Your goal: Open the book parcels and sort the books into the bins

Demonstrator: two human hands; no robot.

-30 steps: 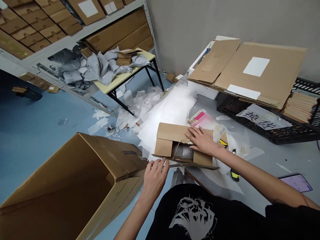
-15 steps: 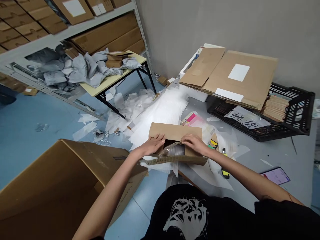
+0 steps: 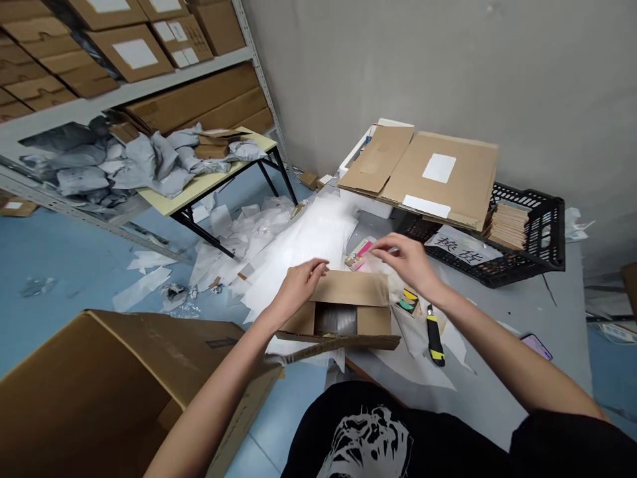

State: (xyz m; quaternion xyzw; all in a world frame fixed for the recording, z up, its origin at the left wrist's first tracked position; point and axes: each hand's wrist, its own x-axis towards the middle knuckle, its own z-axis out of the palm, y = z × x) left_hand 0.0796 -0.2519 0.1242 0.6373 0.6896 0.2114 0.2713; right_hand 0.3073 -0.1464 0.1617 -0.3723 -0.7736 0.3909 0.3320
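Note:
A small brown cardboard box [image 3: 352, 289] stands on the table edge, its far flap up and its side flaps folded in. Through the gap between the flaps shows something in clear plastic [image 3: 336, 320]; its kind I cannot make out. At the box's far left corner is my left hand [image 3: 300, 284], fingers loosely bent and nothing seen in them. My right hand [image 3: 407, 262] hovers above the far right corner, with bent fingers and thumb apart, apparently holding nothing. A black and yellow utility knife [image 3: 434, 337] lies right of the box, near a green and yellow card [image 3: 409, 301].
On my left stands a big open carton [image 3: 199, 332]. White foam sheets [image 3: 311, 232] are heaped behind the small box. Flattened cardboard [image 3: 452, 169] rests over a black crate [image 3: 540, 232]. A phone [image 3: 536, 345] lies at right. Grey parcels [image 3: 164, 162] cover a low table.
Both hands have come off the box and lifted, the right one moving up and back. The view has tilted up and turned right.

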